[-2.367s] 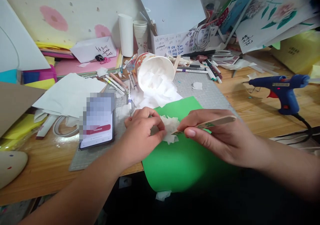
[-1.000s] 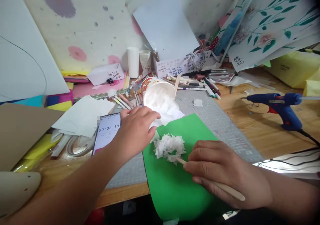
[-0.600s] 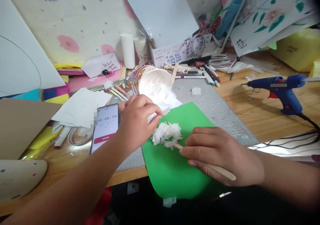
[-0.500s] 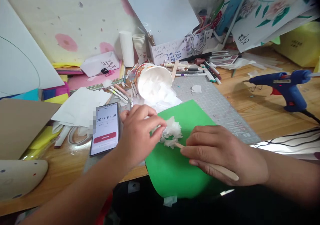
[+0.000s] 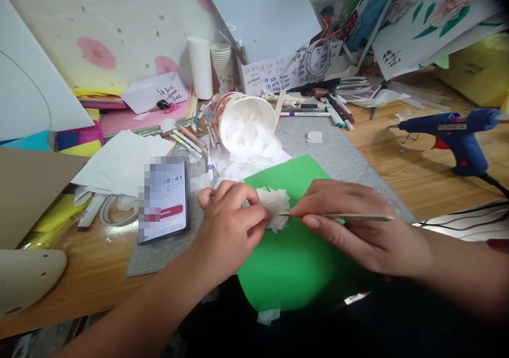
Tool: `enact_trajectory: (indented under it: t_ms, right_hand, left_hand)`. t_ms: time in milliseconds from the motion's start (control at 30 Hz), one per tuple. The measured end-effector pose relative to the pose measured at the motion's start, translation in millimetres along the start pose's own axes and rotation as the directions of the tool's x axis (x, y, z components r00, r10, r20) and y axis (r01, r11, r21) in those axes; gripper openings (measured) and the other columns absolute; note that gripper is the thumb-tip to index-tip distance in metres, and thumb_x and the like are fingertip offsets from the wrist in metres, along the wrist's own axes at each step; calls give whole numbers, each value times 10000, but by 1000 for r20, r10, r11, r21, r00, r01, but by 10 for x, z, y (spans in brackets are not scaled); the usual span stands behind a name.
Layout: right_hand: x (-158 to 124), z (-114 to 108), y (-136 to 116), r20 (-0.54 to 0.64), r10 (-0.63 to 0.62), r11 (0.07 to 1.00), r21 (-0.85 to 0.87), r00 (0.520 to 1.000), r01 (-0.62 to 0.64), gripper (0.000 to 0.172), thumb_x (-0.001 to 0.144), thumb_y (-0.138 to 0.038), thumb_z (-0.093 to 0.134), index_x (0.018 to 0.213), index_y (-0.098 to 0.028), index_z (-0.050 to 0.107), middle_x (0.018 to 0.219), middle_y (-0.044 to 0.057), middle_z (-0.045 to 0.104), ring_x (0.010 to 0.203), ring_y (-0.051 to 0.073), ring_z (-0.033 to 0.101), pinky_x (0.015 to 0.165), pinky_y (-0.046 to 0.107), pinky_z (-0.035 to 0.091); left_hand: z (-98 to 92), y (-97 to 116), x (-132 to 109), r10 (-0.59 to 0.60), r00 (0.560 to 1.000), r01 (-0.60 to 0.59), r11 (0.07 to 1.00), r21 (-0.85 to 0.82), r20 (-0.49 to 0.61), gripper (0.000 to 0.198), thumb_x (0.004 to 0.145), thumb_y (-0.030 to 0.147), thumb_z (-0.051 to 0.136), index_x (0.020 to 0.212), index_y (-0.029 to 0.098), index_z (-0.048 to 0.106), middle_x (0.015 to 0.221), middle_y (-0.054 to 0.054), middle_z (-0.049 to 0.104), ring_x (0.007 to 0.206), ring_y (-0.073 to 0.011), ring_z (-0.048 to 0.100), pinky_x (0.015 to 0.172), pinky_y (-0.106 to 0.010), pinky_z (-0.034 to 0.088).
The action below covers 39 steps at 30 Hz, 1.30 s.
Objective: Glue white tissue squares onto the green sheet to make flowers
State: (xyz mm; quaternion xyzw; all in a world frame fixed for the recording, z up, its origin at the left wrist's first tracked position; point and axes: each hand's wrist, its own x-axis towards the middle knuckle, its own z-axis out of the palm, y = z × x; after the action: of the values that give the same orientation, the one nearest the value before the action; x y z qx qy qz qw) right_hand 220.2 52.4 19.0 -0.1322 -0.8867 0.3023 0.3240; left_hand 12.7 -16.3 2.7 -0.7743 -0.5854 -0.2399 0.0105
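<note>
A ruffled cluster of white tissue paper (image 5: 274,201) lies on a sheet of green paper (image 5: 294,268). My left hand (image 5: 236,220) is at the cluster's left edge, its thumb and fingertips pinched together on the tissue paper; the exact bit between them is hidden. From the other side, my right hand (image 5: 350,225) grips a thin wooden craft stick (image 5: 353,217) between thumb and fingers. The stick's tip touches the lower middle of the cluster, and its other end points right, turned edge-on.
A tipped paper tub (image 5: 248,108) spills white tissue pieces behind the green sheet. Left of my left hand lies a phone (image 5: 175,188) with a running timer. A blue glue gun (image 5: 457,135) stands at the right. Markers (image 5: 336,111) and paper cups (image 5: 221,63) are farther back.
My right hand has rolled, and the stick has gone from slanting downward to nearly level, its tip moving up into the cluster. My left fingertips have moved slightly down and right.
</note>
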Motion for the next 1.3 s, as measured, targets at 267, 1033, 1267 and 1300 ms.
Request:
enact_trajectory:
  t_ms: [267,1033,1267,1300]
  right_hand:
    - [12,150,54,189,-24,992,-118,982,47,197,915,-156,470,919,-82,652,725,76,616,669,152,506,590,282,387]
    - [-101,63,62,109,-135,988,-59,985,142,144,872,-108,504,967,-83,609,771,99,637,721,170,558,633,314,446]
    - [-128,70,24,142,-111,988,-96,984,125,176,865,-103,493,1005,-107,600,798,82,635,736,174,546,650,322,435]
    - [-126,75,21,142,-116,986,-103,983,131,177,867,-105,490,1005,-109,601,796,79,635,730,173,544,647,320,432]
  left_hand:
    - [-42,-39,13,-106,993,109,990,-91,45,157,735,146,632,851,247,659,894,-3,593,893,-199,530,751,-380,271]
    - [-197,-94,24,-22,998,26,998,-54,62,171,736,107,576,718,253,661,871,3,606,876,-203,530,757,-390,262]
    - [-205,-375,496,-116,989,93,971,220,92,142,806,217,590,900,291,665,945,0,643,962,-250,531,777,-409,248]
    - [-163,-391,560,-101,991,74,964,255,91,148,798,225,602,916,289,665,950,-9,643,972,-261,521,779,-416,249]
